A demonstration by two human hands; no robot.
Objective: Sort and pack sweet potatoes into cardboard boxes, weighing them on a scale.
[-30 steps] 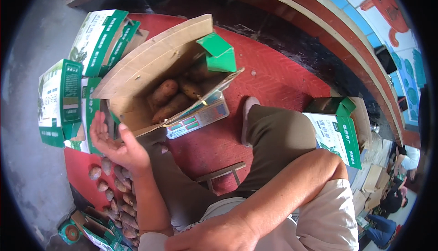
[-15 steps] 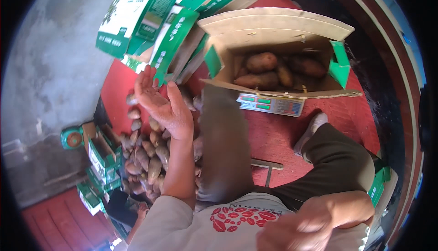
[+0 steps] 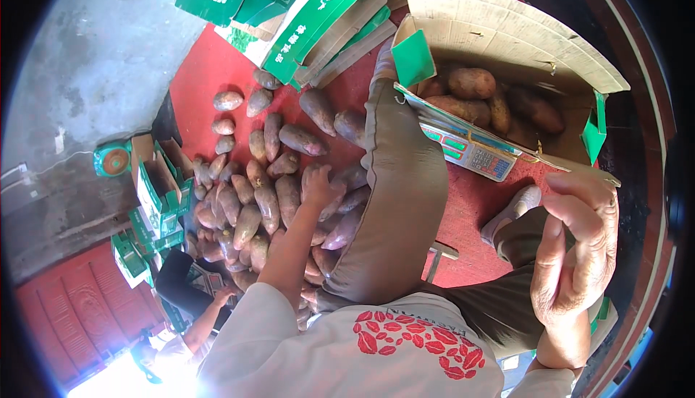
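My left hand is down on a pile of reddish-brown sweet potatoes beside my left knee. Its fingers bend in among the tubers, and whatever they grip is hidden beneath the hand. Raised at the right, my right hand holds nothing; its fingers are curved, with a gap to the thumb. Ahead of it stands an open cardboard box with several sweet potatoes inside. The box rests on a scale whose display and keypad face me.
Flattened green-and-white cartons lie beyond the pile. More cartons stand at the left by a grey wall. Another person's arm shows at lower left. My left leg lies between pile and scale on the red floor.
My left hand has come down from mid-air, palm up, onto the sweet potatoes. My right hand has risen from near my lap out to the right. The whole view has shifted.
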